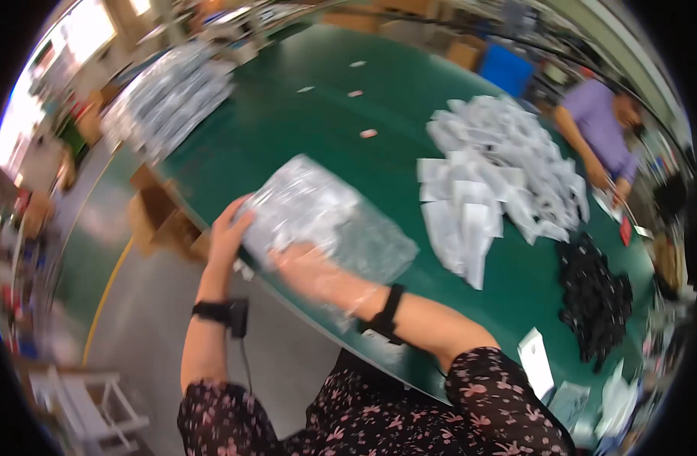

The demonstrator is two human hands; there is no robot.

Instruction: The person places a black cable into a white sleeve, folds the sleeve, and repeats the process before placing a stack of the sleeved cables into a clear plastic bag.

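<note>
A clear plastic bag [382, 247] lies at the near edge of the green table, with whitish, crinkled contents in its far left part. My left hand [228, 228] grips the bag's left edge, thumb and fingers closed on it. Through the bag's open near side, my right hand [303, 266] and part of the forearm reach in, covered by the clear film. The right fingers press against the whitish contents but are blurred and partly hidden, so their grip does not show. Both wrists wear black straps.
The green table [303, 114] bears a stack of filled clear bags [181, 91] at far left. To the right are a heap of white pieces [508, 167] and a black pile [591, 296]. A person in purple [603, 125] works beyond. A cardboard box [162, 216] stands beside the left edge.
</note>
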